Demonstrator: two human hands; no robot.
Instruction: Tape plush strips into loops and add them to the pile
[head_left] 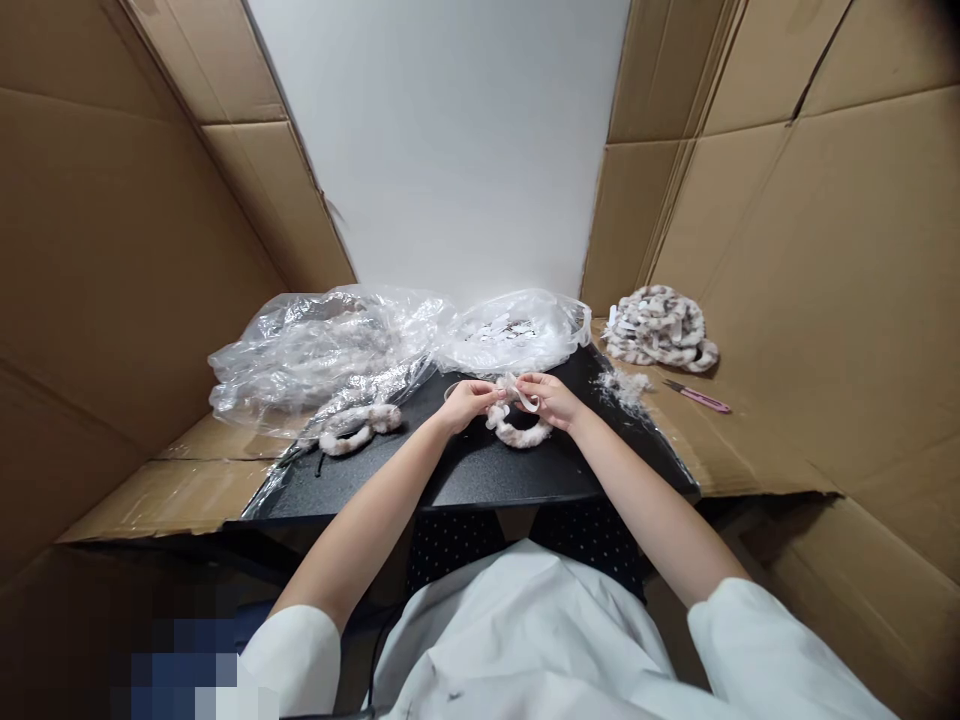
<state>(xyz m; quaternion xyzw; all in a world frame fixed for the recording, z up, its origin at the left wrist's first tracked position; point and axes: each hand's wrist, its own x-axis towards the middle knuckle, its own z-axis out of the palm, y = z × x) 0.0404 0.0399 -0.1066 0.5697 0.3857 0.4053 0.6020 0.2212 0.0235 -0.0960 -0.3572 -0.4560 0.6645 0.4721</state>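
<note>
Both hands meet over the black table [495, 480], holding a fluffy white-and-brown ring [523, 434] between them. My left hand [471, 402] pinches the ring's upper left end. The fingers of my right hand [551, 397] are closed on the upper right end, where a small pale strip [527, 402] loops out. The ring's lower curve hangs down to the tabletop. A second fluffy ring [358, 430] lies left of my left hand, by the edge of a plastic bag.
A large clear bag [322, 350] is at the back left, and a bag of white tags [510, 332] at the back middle. On the right are piled fluffy rings [658, 328], loose fluff [624, 388] and a pink-handled tool [703, 398]. Cardboard walls [840, 270] flank the table.
</note>
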